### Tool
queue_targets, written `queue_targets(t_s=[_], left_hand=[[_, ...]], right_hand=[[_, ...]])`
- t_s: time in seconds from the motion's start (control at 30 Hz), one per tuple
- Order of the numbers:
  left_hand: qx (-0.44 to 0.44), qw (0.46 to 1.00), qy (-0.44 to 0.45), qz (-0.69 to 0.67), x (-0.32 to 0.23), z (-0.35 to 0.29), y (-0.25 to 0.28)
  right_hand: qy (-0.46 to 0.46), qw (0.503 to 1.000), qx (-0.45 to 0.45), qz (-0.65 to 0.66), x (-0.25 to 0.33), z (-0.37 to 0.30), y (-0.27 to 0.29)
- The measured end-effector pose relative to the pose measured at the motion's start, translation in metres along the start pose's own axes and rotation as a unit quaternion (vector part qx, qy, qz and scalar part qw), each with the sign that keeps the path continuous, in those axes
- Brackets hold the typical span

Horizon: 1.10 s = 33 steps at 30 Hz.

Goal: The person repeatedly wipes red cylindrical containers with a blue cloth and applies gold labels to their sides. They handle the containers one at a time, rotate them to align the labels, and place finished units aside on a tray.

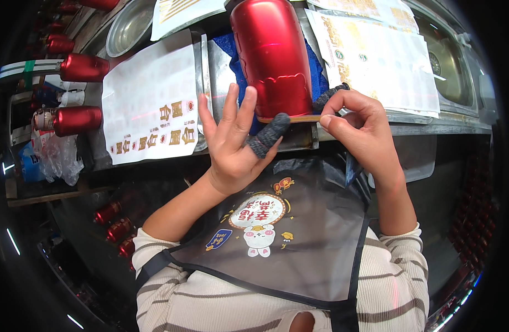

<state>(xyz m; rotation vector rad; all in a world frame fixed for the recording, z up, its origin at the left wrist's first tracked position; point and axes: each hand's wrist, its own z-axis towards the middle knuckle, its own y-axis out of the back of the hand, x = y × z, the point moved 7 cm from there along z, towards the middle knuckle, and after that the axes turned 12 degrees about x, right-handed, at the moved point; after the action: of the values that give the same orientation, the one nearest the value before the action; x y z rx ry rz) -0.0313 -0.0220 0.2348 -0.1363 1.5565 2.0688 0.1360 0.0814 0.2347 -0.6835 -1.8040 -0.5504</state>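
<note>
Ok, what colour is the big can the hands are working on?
Glossy metallic red; the can lies on a blue cloth, clearest in the head view.

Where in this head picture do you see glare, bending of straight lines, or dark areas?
In the head view, a bright streak of glare runs down the red bottle; the metal bench edge curves toward the rim from fisheye distortion; the corners go black; both hands, left hand and right hand, look sharp.

Red glossy cylinder [272,55] — blue cloth [318,77] — white sheet [149,105], gold print.
</note>
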Motion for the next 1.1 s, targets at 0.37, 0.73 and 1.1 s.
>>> queue_targets(t_s=[0.37, 0.73, 1.1], left_hand=[[-0.057, 0.995, 0.05, -0.067, 0.014, 0.023, 0.002], [-0.009, 0.998, 0.04, -0.045, 0.011, -0.021, -0.008], [-0.004, 0.997, -0.036, 0.066, -0.019, 0.032, 0.008]], right_hand=[[0.009, 0.998, -0.013, -0.065, -0.009, 0.007, -0.004], [0.006, 0.999, -0.019, -0.033, -0.004, 0.0, 0.0], [-0.006, 1.0, -0.019, 0.01, -0.012, 0.01, -0.003]])
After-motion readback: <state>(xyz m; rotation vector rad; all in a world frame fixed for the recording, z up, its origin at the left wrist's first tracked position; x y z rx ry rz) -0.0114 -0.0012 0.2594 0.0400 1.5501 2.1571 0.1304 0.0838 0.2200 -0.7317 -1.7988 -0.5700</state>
